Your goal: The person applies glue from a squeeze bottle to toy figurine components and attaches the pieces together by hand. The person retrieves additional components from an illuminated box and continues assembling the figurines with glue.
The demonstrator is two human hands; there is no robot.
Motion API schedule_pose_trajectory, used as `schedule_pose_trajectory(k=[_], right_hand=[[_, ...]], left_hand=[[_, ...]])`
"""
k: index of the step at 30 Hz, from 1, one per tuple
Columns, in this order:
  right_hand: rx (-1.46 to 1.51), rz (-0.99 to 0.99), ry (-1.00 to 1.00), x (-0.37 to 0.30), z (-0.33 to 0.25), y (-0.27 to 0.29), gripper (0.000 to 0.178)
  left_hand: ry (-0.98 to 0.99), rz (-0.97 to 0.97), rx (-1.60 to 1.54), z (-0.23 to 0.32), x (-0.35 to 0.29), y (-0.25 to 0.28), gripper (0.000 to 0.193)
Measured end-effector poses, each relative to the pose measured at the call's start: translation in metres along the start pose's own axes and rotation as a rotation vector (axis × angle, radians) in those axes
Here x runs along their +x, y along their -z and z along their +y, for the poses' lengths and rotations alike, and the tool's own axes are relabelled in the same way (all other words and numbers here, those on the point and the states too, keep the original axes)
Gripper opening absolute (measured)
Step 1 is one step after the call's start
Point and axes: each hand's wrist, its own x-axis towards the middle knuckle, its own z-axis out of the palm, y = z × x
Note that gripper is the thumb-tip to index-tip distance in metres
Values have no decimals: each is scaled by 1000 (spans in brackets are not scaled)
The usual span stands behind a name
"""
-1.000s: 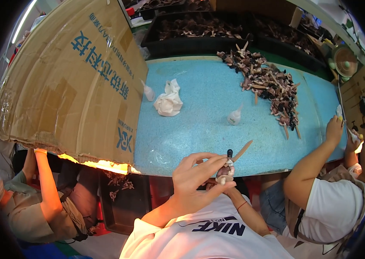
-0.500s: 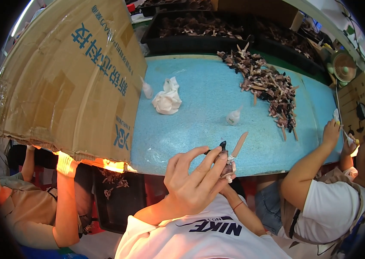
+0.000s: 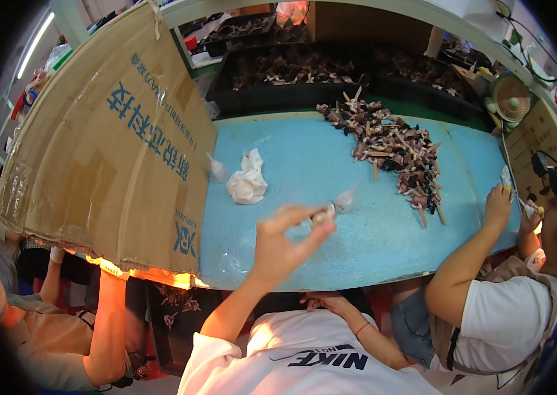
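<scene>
My left hand (image 3: pixel 285 240) reaches out over the blue tabletop, thumb and fingers pinched round a small figurine (image 3: pixel 322 216). Motion blurs the piece, so its details do not show. Just beyond the fingertips is a small white squeeze bottle (image 3: pixel 344 200), also blurred. Resting low against my shirt at the table's front edge, my right hand (image 3: pixel 326 301) has its fingers loosely stretched and holds nothing that I can see. A heap of small brown, pink and black figurines (image 3: pixel 393 148), some with flat light sticks poking out, lies at the far right.
A tall cardboard box (image 3: pixel 107 158) walls off the left side. Crumpled tissue (image 3: pixel 247 181) and another small bottle (image 3: pixel 217 168) lie beside it. Black trays (image 3: pixel 226 99) of parts line the back. Co-workers sit left and right; a fan (image 3: pixel 510 96) stands at the far right.
My left hand has moved forward from my chest over the table with the figurine. My right hand has dropped away from it to the table's edge. The view has tilted up slightly.
</scene>
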Motion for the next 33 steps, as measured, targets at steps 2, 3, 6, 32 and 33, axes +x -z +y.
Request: schedule_pose_trajectory(k=[2,3,6,32,33], right_hand=[[-5,17,5,-2,-5,-4,25],[-9,37,-1,-4,-7,-5,24],[-8,16,16,-7,-12,-2,27],[-106,85,76,-10,-11,-16,32],[-106,87,68,-9,-8,-15,32]], left_hand=[[49,25,-39,-15,24,-5,26],[59,52,-15,-23,37,-7,26],[0,106,82,-26,96,-18,30],[119,157,92,-48,28,1,12],[174,137,38,-46,17,1,12]])
